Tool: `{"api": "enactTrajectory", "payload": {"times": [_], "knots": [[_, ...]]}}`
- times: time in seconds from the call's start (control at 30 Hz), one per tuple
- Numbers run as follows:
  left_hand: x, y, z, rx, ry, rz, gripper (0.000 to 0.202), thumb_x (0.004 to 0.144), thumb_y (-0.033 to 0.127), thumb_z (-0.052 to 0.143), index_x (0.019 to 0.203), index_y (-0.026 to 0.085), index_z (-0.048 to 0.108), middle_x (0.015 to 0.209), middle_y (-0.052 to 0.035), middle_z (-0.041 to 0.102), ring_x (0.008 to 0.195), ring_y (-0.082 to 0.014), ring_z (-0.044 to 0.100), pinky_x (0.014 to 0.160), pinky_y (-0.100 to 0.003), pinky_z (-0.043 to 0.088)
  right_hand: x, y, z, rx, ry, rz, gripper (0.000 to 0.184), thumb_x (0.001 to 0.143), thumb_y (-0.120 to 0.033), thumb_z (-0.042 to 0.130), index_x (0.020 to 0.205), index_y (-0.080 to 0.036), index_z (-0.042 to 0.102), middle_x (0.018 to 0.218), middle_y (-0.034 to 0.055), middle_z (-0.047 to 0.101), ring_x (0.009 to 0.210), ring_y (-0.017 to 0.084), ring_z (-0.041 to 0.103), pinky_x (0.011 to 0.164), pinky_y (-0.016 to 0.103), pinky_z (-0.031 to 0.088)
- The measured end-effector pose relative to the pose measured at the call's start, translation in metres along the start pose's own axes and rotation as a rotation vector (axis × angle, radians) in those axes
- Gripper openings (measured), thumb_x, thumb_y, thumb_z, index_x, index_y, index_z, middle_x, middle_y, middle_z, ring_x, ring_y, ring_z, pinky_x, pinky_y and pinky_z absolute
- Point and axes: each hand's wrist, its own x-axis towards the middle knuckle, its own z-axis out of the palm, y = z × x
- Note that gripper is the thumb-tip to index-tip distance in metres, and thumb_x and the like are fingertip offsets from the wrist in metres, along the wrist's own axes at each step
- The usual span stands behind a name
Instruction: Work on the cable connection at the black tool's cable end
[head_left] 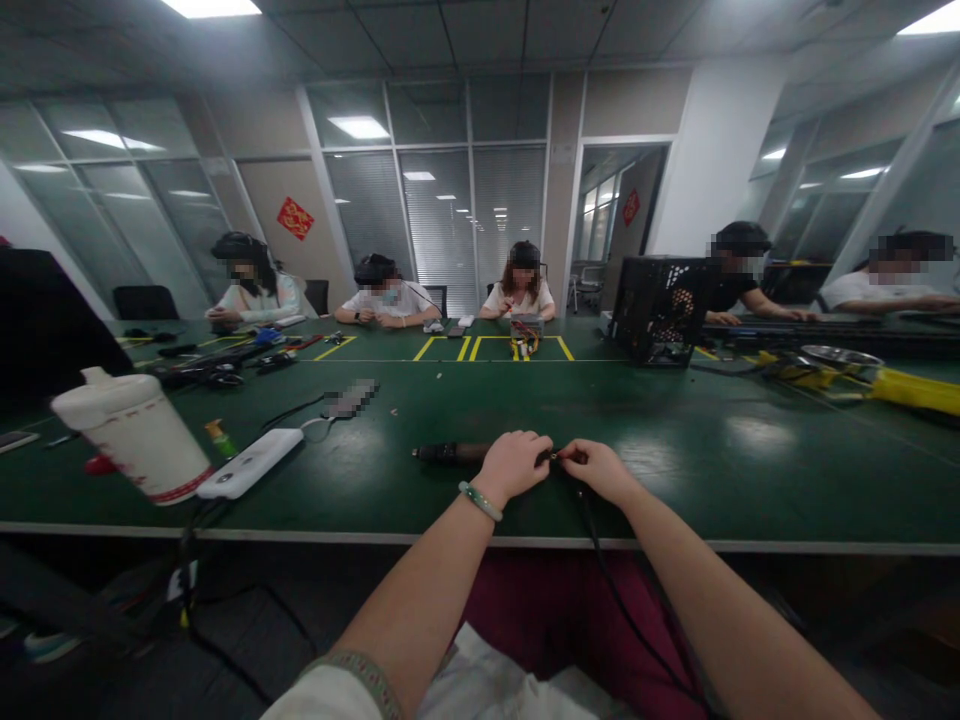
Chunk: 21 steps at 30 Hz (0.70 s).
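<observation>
My left hand (pixel 512 464) is closed around a dark, rod-shaped tool (pixel 452 453) that lies on the green table (pixel 675 440) and sticks out to the left of my fist. My right hand (pixel 598 468) pinches something small and dark right beside it, at the point where the two hands meet. From there a black cable (pixel 600 560) runs down over the table's front edge toward my lap. A pale green bracelet (pixel 480 500) sits on my left wrist.
A white cup with a lid (pixel 135 430) and a white power bank (pixel 250 462) stand at the left. A black computer case (pixel 660 308) stands at the back right, a yellow tool (pixel 915 390) at the far right. Several people sit around the far side.
</observation>
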Motion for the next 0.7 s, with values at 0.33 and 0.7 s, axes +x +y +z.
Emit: {"api": "enactTrajectory", "payload": {"times": [0.33, 0.7], "knots": [[-0.0019, -0.0035, -0.0011, -0.018, -0.012, 0.047, 0.015, 0.087, 0.031, 0.057, 0.099, 0.024, 0.062, 0.094, -0.0030, 0.061, 0.089, -0.0189, 0.059, 0.081, -0.031, 0.045, -0.0022, -0.0033, -0.0022, -0.009, -0.051, -0.034, 0.019, 0.076, -0.029, 0.060, 0.087, -0.017, 0.069, 0.074, 0.0001, 0.066, 0.063, 0.013, 0.054, 0.058, 0.023, 0.040], [0.0014, -0.0014, 0.0008, 0.012, -0.014, 0.099, 0.013, 0.092, 0.029, 0.053, 0.097, 0.021, 0.062, 0.095, -0.0038, 0.062, 0.090, -0.0182, 0.059, 0.080, -0.031, 0.045, 0.0042, 0.0020, 0.0004, 0.100, -0.059, -0.021, 0.040, 0.075, -0.030, 0.065, 0.111, -0.016, 0.056, 0.074, -0.0012, 0.066, 0.057, 0.011, 0.050, 0.055, 0.023, 0.038]]}}
